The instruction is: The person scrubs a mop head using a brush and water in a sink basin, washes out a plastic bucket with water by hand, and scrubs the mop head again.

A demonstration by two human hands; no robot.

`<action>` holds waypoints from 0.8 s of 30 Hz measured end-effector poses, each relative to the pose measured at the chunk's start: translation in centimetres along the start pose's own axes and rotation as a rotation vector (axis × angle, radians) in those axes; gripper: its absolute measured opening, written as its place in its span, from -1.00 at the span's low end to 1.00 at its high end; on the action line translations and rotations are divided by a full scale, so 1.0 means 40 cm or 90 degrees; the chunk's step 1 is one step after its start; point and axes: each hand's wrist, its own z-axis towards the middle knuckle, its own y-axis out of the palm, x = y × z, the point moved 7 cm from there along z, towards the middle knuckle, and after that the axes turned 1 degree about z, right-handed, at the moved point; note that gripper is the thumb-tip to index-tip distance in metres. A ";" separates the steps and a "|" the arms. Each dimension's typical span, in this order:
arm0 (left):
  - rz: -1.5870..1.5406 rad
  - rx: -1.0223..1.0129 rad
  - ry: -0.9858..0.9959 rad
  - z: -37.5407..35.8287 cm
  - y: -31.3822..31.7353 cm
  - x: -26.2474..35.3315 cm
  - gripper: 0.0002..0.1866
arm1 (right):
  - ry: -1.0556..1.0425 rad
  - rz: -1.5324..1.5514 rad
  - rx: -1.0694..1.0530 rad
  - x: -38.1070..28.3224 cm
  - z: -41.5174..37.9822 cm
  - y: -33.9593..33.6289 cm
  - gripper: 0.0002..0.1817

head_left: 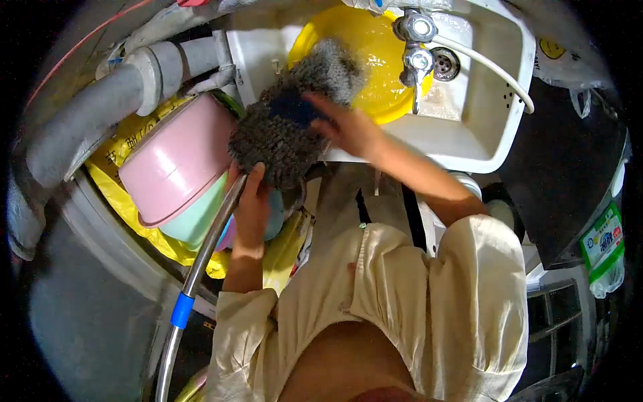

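Observation:
A mop with a grey, shaggy head point(274, 141) is held up at the sink's near left edge, its far end over a yellow basin. My left hand point(251, 211) is closed round the steel pole point(218, 231) just below the head, thumb along the metal. My right hand point(345, 130) reaches across from the right, its fingers at a dark blue patch point(291, 104) in the middle of the mop head. Those fingertips are partly hidden against the dark material. Farther down the pole is a blue collar point(182, 310).
The yellow basin point(378, 50) holds water inside the white sink point(482, 144), beneath a metal tap point(416, 60) with a white hose point(492, 67). Pink point(184, 161) and mint-green point(191, 224) basins are stacked at left, beside thick grey pipes point(100, 107). A dark cabinet point(566, 167) stands at right.

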 end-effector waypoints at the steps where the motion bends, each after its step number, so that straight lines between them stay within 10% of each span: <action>1: 0.001 0.000 0.002 0.003 0.004 -0.001 -0.46 | 0.060 -0.032 -0.015 0.084 0.027 0.003 -0.49; 3: 0.038 0.022 0.008 -0.004 0.000 -0.005 -0.53 | 0.332 -0.070 -0.121 0.282 0.060 0.002 -0.52; 7: 0.204 0.008 0.054 -0.002 -0.010 0.013 -0.55 | 0.207 0.009 0.085 0.475 0.112 -0.007 -0.59; 15: 0.055 0.006 0.045 0.006 -0.007 -0.001 -0.54 | -0.012 -0.024 0.023 -0.013 -0.030 -0.004 -0.49; 17: 0.013 0.018 0.020 0.011 -0.004 -0.001 -0.53 | 0.280 -0.012 -0.193 0.123 -0.016 -0.008 -0.54; 19: -0.026 0.028 -0.004 0.011 -0.001 -0.014 -0.51 | 0.233 0.030 0.096 0.442 0.030 -0.033 -0.59; 22: -0.111 -0.005 0.023 0.015 0.015 -0.009 -0.53 | 0.125 -0.157 0.148 0.438 0.044 -0.059 -0.61; 24: -0.144 0.032 0.001 0.013 0.016 -0.017 -0.55 | 0.330 -0.105 0.061 0.409 0.052 -0.063 -0.59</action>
